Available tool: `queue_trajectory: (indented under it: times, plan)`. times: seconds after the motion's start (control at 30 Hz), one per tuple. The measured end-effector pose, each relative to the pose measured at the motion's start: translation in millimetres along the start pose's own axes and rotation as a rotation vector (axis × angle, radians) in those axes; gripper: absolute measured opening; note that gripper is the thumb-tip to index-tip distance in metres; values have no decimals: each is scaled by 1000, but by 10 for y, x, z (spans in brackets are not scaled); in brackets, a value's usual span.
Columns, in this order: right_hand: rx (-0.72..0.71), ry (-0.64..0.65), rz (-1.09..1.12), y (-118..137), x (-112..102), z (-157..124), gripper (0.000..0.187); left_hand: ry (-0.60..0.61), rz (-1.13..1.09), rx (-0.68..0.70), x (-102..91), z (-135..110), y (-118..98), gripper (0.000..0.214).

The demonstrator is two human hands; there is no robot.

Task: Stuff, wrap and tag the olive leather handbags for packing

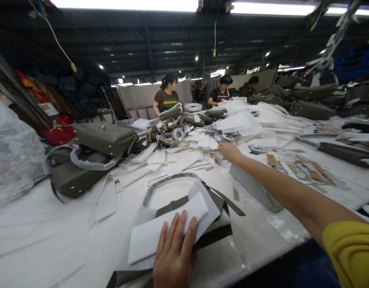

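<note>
An olive-grey handbag [214, 236] lies on the table in front of me, its wrapped handle [148, 192] arching away from me. White tissue and a folded white foam sheet [169, 232] rest on top of the bag. Pressing flat on that foam sheet is my left hand [175, 250], fingers stretched out. My right hand [229, 152] reaches far across to the edge of a spread of white sheets [184, 156]. Its fingers are curled together; what they hold, if anything, is hidden. Below my right forearm lies a grey-green piece [256, 190], partly under clear plastic.
Finished-looking olive handbags [103, 138] are stacked at the left beside a clear plastic bundle [16, 152]. Brown and white tags [304, 168] lie scattered at the right. More bags and straps are heaped behind. Several people [168, 96] work across the table [46, 232].
</note>
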State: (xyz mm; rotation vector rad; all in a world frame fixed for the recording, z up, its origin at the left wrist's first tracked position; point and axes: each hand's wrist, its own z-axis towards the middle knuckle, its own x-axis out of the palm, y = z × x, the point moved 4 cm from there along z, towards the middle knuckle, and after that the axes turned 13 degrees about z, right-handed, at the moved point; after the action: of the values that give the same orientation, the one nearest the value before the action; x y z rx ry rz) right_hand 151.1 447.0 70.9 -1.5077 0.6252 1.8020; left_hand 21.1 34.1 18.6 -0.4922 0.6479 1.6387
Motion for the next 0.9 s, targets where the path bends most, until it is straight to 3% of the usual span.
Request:
queue_trajectory:
  times: [0.1,0.2,0.33,0.5,0.63,0.73,0.8,0.9]
  plan:
    - [195,-94,7,-272,-271,48,32,-3,-6,-4,11,1,2,59]
    - [233,-130,61,-327,-371,-27,37,0,-5,-2,10,6,16,58]
    - [0,-79,194,-27,-277,-360,39,22,0,12,-4,11,37,57]
    - [-310,96,341,303,-74,-1162,27,24,6,41,-28,26,34,55]
    - [-380,170,294,151,84,-1792,41,10,-11,15,-33,34,36,54]
    - [-356,186,205,-30,143,-2128,55,26,-23,14,-37,35,36,55]
    - [-318,179,268,-39,34,-2301,58,31,-22,12,-52,37,39,57]
    - [-244,205,629,231,-420,-2544,54,26,-24,4,-78,43,42,59]
